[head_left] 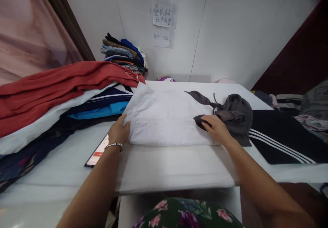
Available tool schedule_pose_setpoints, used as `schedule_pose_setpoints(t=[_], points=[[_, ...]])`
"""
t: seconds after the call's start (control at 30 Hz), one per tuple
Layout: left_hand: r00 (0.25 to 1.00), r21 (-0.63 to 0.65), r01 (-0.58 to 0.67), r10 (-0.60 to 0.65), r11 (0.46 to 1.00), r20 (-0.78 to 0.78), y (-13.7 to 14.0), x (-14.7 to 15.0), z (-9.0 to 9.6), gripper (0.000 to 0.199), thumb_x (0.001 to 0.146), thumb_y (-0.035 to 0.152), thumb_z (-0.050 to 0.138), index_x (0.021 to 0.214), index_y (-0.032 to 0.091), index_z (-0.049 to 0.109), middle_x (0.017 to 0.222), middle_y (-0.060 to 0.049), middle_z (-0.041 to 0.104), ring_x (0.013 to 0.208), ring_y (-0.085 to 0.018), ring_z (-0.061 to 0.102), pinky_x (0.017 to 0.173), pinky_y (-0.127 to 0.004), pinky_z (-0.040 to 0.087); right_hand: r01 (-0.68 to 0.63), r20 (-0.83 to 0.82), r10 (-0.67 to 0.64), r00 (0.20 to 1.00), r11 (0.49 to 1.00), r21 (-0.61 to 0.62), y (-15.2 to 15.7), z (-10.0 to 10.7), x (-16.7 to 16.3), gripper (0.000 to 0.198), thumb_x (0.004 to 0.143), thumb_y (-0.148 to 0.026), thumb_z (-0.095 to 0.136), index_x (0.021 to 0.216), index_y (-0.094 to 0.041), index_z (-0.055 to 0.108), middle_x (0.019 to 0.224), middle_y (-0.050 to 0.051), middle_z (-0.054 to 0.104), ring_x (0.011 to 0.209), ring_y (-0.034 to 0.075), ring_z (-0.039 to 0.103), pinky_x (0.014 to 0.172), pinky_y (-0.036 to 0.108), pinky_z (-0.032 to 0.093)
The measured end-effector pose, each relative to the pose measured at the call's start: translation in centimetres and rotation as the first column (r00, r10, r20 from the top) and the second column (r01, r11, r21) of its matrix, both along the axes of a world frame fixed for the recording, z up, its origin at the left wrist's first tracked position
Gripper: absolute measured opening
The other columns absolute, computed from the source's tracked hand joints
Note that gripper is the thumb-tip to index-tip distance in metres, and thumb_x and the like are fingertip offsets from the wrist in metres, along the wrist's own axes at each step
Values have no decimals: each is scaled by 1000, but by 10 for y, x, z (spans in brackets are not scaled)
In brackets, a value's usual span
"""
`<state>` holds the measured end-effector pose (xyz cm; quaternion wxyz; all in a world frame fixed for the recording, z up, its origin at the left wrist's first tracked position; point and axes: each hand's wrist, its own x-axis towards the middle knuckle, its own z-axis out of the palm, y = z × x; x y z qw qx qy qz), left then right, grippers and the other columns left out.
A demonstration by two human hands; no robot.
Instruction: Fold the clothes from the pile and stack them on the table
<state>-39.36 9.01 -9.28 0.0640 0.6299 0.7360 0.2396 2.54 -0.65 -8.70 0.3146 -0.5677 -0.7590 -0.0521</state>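
A white hooded jacket lies flattened on the white table, with its dark grey hood and a thin drawstring to the right. At the jacket's left end, my left hand grips the white edge between thumb and fingers. My right hand pinches a dark grey flap beside the hood; its fingertips curl over the cloth. Under my left wrist, partly covered by the forearm, is a phone with a lit screen.
Red clothing tops a loose heap on the left. A stack of folded clothes stands at the back against the wall. Black trousers with white stripes lie to the right. Handwritten paper signs hang on the wall.
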Motion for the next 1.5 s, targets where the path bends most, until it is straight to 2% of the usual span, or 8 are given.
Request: schedule_pose_setpoints(t=[0.2,0.5,0.77,1.1,1.2,1.3,1.4,1.5], points=[[999,45,-16,14,999,30,-2,1,2,50,85,40,47,133,25,52,109,-10,69,95,-29,64,83,-39,49,33,170,1,985,980,-198,39,-23,-12,29,90,-34,50,113,-20,63,108,9,68,105,25,58,98,44,36],[998,-35,-13,15,999,64,-1,3,5,56,85,50,46,135,25,48,119,-11,66,99,-29,64,83,-39,49,221,245,-172,954,957,-189,34,-37,-12,23,90,-34,50,100,-19,66,95,8,69,88,23,61,79,35,37],[994,-212,-52,30,976,-108,-4,-4,11,56,84,56,42,127,21,56,113,-16,68,102,-35,63,81,-43,48,224,253,-169,953,953,-207,36,-40,-11,25,90,-35,50,103,-19,65,97,7,69,90,24,61,80,35,36],[988,-184,-53,24,981,-154,0,-6,4,51,86,50,43,125,21,57,113,-16,67,103,-34,62,82,-43,48,203,239,-157,958,962,-184,34,-41,-12,26,91,-36,50,103,-19,65,96,7,69,90,23,61,80,35,37],[983,62,30,-18,998,-181,-4,0,4,47,89,44,40,124,17,57,120,-16,63,111,-31,57,91,-42,45,204,231,-161,960,962,-179,34,-42,-12,25,91,-36,50,103,-20,65,95,7,69,90,24,61,81,36,38],[949,231,258,-201,938,-242,-12,20,0,46,91,41,39,124,14,56,126,-15,60,121,-28,51,103,-41,37,195,204,-163,965,970,-146,33,-42,-14,25,90,-34,50,104,-19,65,95,8,68,91,25,60,84,39,39],[843,134,506,-455,852,-288,-21,46,-11,46,91,39,42,129,15,53,137,-14,53,130,-26,43,110,-44,29,110,128,-106,986,994,-21,29,-39,-17,26,89,-27,49,109,-20,64,108,10,66,103,26,56,92,43,39],[777,-38,564,-546,825,-315,-25,62,-22,48,90,41,45,132,18,51,145,-14,45,136,-29,36,112,-51,23,-52,71,48,996,997,60,27,-38,-22,28,89,-20,47,111,-21,65,116,10,64,111,25,53,97,44,39]])
